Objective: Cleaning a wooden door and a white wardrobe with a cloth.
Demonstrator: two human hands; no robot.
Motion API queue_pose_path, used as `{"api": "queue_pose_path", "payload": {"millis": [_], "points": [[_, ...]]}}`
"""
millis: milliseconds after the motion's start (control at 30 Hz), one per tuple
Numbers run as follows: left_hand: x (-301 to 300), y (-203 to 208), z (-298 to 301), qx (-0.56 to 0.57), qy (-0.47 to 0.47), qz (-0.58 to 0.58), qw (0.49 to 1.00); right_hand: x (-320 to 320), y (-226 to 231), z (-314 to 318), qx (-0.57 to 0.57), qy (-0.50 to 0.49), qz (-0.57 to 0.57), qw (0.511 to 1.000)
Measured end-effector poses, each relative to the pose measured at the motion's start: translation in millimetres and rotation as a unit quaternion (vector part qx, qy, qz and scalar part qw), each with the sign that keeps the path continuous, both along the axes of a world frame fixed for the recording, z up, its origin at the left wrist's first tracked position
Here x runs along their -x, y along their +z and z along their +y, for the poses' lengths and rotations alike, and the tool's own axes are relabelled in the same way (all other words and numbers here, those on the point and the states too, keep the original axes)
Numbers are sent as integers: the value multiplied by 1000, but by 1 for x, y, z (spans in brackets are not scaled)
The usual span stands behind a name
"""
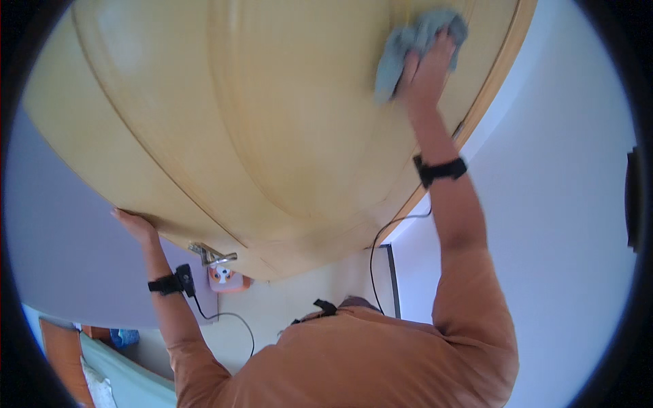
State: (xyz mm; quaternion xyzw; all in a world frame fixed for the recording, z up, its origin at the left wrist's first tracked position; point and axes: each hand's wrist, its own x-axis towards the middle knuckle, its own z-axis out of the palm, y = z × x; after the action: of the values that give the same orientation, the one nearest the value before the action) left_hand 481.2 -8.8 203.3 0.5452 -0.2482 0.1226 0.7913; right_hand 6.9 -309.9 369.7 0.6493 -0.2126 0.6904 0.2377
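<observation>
A tall pale-yellow wooden door (299, 122) with curved grooves fills the upper middle. My right hand (430, 68), raised high, holds a grey-green cloth (398, 58) against the door's face, close to its right side. The cloth is bunched around the fingers and slightly blurred. Low on the left, my left hand (136, 224) grips the door's free edge; part of its fingers is hidden. A metal lever handle (214, 255) sticks out from the door just below and right of that hand.
Hinges and a wooden frame (486, 85) border the door on the right, beside a white wall (558, 204). A pink-orange container with an animal face (228, 279) stands on the floor. A bed (122, 370) is at lower left. Black cables (374, 258) hang from both wrist straps.
</observation>
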Motion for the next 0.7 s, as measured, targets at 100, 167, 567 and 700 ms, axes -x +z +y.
{"api": "queue_pose_path", "payload": {"millis": [100,167,567,700], "points": [[22,24,5,-14,26,12,1000,11,-133,4,-115,-32,49,992],[18,27,8,1,19,34,999,5,-229,21,-276,-49,124,952],[-8,11,18,156,-80,115,978,28,-380,84,-401,227,-19,887],[-35,-6,11,131,-123,74,981,64,-252,67,-386,436,-202,788]]}}
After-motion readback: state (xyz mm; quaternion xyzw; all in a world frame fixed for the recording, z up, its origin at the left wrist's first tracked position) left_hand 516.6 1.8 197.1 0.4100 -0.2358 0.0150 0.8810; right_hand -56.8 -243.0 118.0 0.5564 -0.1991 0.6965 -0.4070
